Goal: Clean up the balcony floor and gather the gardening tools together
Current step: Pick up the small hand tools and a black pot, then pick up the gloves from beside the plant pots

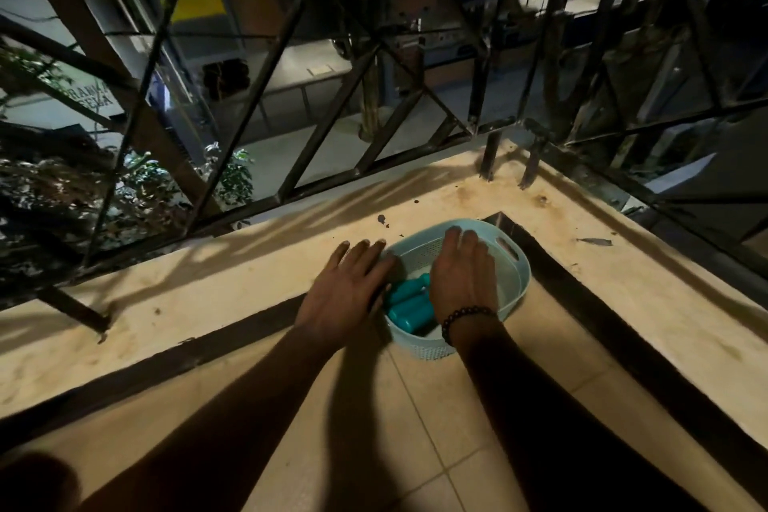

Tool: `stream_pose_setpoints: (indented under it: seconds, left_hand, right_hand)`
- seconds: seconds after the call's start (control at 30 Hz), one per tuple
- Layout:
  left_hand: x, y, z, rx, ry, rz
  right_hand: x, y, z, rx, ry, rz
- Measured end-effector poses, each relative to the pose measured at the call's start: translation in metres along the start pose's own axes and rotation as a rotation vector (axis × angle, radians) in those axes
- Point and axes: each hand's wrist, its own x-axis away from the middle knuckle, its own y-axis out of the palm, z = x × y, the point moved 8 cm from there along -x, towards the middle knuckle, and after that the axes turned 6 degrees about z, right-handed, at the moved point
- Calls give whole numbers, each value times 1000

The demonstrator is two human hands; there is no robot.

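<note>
A light blue perforated plastic basket (515, 262) stands on the tiled balcony floor in the corner by the ledge. Inside it lie teal-handled gardening tools (409, 306), partly hidden by my hands. My left hand (347, 291) lies flat with straight fingers against the basket's left rim. My right hand (463, 274), a bead bracelet on its wrist, hovers palm down over the basket's inside, fingers extended toward the far rim. Whether it touches the tools I cannot tell.
A beige raised ledge (249, 262) with a dark border runs around the floor corner. A black metal railing (332, 125) rises from it. Small bits of dirt (382, 219) lie on the ledge behind the basket. Plants (145, 179) show beyond the rail.
</note>
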Motion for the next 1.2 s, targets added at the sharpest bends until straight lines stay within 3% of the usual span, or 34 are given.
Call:
stream_pose_setpoints:
  seconds: [0.13,0.23,0.4,0.53,0.7,1.0,1.2]
  left_hand:
    - [28,-15,-23,-48,-133,-21]
    - [50,-40,-23,-28,-178,-57]
    - [85,-117,-5,10,-195,-131]
    - [111,-205,13,73,-254,-232]
    - [129,-329,27,113,-282,-271]
    - [114,-579,2,91,-405,-219]
    - [139,-696,-29,28,-522,-128]
  right_hand:
    - [29,-18,-19,40,-6,52]
    - [78,-27,-28,-72,23,34]
    - [148,-76,-36,44,-82,-184]
    - [170,-169,-49,156,-150,-290]
    - [181,-303,-93,115,-352,-191]
    - [176,-535,-186,46,-376,-175]
    - [177,-630,-227,43,-447,-149]
